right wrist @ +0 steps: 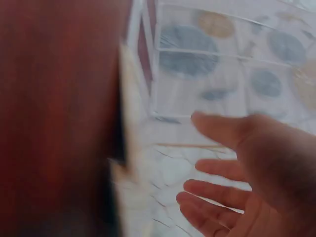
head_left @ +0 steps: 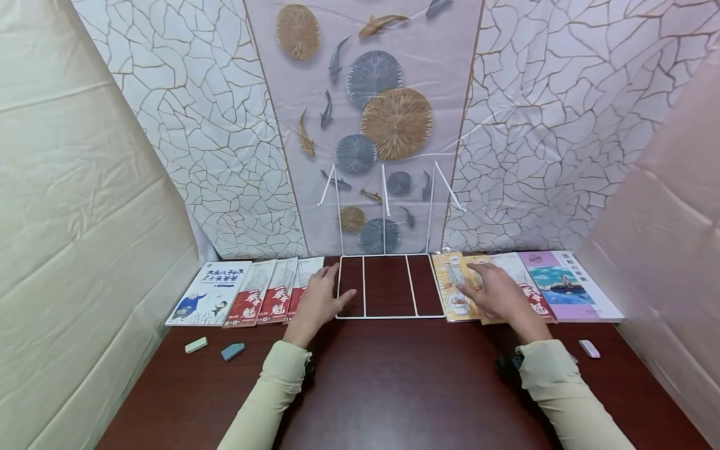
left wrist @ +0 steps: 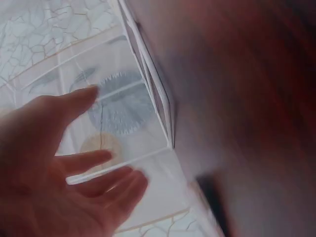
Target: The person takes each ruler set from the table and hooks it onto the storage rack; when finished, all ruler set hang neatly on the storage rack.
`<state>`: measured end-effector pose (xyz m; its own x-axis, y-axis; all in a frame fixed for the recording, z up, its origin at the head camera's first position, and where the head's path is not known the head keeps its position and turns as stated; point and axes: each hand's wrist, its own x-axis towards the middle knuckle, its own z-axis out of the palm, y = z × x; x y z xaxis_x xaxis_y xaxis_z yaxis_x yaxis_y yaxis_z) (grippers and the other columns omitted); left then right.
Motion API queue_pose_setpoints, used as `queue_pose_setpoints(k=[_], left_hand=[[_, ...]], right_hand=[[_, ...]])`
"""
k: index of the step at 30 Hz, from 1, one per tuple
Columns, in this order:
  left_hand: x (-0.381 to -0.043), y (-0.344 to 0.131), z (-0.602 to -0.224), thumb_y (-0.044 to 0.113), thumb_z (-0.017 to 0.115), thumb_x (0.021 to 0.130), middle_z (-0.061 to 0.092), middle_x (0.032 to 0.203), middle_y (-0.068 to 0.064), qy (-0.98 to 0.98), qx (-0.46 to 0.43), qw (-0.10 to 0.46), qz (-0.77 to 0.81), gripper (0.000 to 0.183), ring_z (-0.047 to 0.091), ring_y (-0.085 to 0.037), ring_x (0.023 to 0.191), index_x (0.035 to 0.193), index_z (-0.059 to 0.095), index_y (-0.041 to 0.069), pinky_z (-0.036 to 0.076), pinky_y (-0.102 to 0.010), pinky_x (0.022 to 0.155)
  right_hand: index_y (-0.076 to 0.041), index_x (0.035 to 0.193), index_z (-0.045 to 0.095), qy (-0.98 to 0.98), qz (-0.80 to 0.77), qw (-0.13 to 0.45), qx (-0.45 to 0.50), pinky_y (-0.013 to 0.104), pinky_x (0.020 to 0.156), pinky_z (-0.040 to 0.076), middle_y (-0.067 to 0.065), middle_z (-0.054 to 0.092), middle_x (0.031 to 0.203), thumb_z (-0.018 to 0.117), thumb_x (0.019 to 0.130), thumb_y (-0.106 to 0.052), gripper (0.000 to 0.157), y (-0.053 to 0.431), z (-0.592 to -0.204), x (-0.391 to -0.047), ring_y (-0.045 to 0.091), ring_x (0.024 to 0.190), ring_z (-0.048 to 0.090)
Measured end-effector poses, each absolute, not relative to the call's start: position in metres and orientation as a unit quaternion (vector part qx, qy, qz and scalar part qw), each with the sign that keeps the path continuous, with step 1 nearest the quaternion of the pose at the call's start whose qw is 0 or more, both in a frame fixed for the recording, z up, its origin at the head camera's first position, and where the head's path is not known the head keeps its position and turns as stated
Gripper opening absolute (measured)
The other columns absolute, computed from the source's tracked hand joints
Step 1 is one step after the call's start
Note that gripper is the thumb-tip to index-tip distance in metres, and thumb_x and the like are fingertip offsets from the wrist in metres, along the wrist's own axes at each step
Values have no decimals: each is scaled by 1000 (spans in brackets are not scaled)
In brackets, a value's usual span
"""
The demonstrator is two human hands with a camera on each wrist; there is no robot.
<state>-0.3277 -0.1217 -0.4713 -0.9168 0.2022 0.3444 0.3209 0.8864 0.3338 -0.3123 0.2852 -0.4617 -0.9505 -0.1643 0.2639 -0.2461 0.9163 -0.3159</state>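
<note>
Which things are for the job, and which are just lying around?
Probably for the job:
white wire rack
yellow booklets, near the right hand
red-white booklets, both sides
purple book
white book

Probably just lying about:
green block
blue block
pale block

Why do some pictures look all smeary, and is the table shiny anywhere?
Head view: mostly clear, the white wire rack crisp, with a soft pale glare on the dark reddish-brown tabletop near the bottom middle; left wrist view: tabletop smeared, rack a bit soft; right wrist view: tabletop smeared too, maybe because the cameras were moving.
</note>
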Motion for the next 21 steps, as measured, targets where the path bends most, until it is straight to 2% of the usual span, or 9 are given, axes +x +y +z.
queue_pose_setpoints(k=[3,8,12,15,21], left_hand=[[-327,-116,-472,39,76,89,52,141,-29,-962,-124,72,-233,74,49,-42,133,144,48,-1,43,-51,111],[-326,-120,-472,41,85,79,60,131,-25,-966,-131,1,-223,81,53,-38,127,139,52,-2,45,-47,109],[-328,-128,-472,36,92,71,69,115,-19,-960,-163,-21,-227,85,66,-29,106,136,56,-5,52,-42,98],[-328,-131,-471,27,94,68,72,107,-17,-953,-171,-34,-248,81,70,-23,91,132,58,-6,56,-38,89],[-322,-131,-475,17,93,69,73,100,-16,-946,-147,-33,-287,66,70,-17,81,123,64,-6,58,-34,81]], right_hand=[[9,138,51,-970,203,95,99,63,100,45,34,53,136,72,92,-35,67,280,-475,-316,49,121,53],[13,137,49,-969,231,64,64,58,93,48,33,57,124,76,88,-36,74,279,-485,-316,40,107,56],[14,138,47,-966,254,34,39,56,89,51,32,61,119,76,88,-38,77,281,-486,-316,36,102,59],[12,139,46,-964,266,15,23,53,85,53,31,62,120,76,89,-39,78,283,-486,-318,34,99,61],[9,141,47,-946,323,-5,14,35,69,54,25,68,111,77,88,-37,76,288,-488,-322,23,83,65]])
